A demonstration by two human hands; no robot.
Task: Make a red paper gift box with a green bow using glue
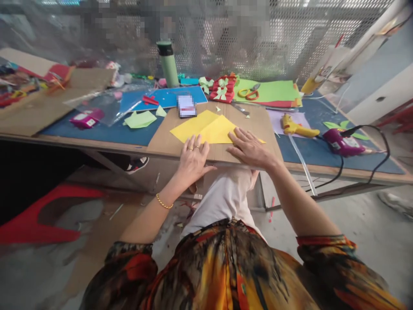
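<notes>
A folded sheet of yellow paper (pixel 206 127) lies on a piece of brown cardboard (pixel 164 144) near the table's front edge. Its folded layers form two overlapping peaks pointing away from me. My left hand (pixel 193 159), with rings and a gold bead bracelet, rests fingers outstretched on the paper's near edge. Flat across the right end of the paper lies my right hand (pixel 248 146), its fingers spread. Neither hand grips anything. Just beyond the paper is a phone (pixel 186 106) with its screen lit.
Scissors (pixel 248 92) lie on green sheets (pixel 277 90) at the back. To the right are a yellow glue gun (pixel 298 127), its clear glue stick, and a purple device (pixel 343 142) with a black cable. A green bottle (pixel 168 64) stands behind; light green paper (pixel 140 119) lies left.
</notes>
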